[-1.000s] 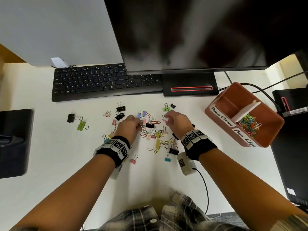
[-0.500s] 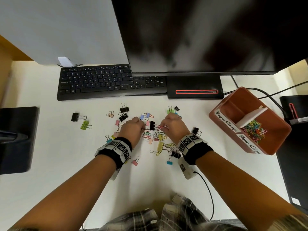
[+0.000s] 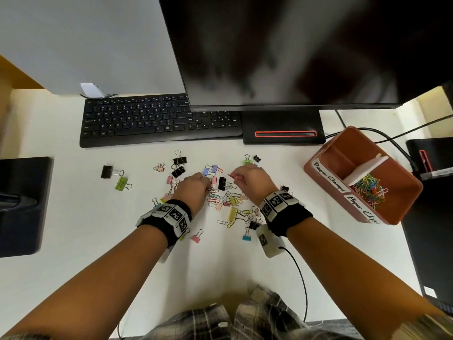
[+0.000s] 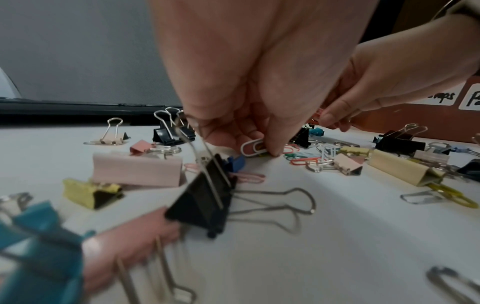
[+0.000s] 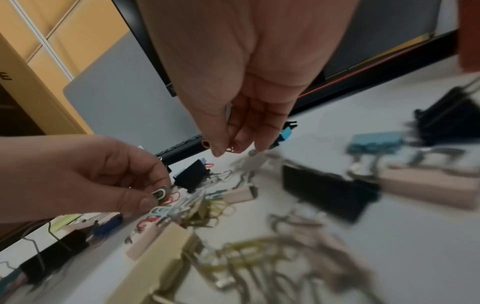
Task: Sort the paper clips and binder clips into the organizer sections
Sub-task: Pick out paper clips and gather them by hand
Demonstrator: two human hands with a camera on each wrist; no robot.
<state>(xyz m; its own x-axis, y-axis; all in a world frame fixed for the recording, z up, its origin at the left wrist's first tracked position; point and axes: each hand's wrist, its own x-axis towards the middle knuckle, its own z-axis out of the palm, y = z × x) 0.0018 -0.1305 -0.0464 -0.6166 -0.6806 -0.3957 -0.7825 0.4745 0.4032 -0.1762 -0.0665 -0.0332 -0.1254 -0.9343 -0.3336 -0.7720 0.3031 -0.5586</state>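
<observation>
1. Head view: our right hand pinches a red paper clip above the pile; the organizer sits right.
2. Left wrist view: our left hand pinches a white paper clip at its loop.
3. Right wrist view: clips look light, springy wire; grip edges.

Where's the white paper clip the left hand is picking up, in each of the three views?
Head: not visible; the left hand covers it, left of the pile's centre.
Left wrist: white paper clip at centre, pinched at the fingertips just above the desk.
Right wrist: the same clip at left of centre, in the left hand's fingertips.
Shared landmark: the black binder clip lying between the two hands.
</observation>
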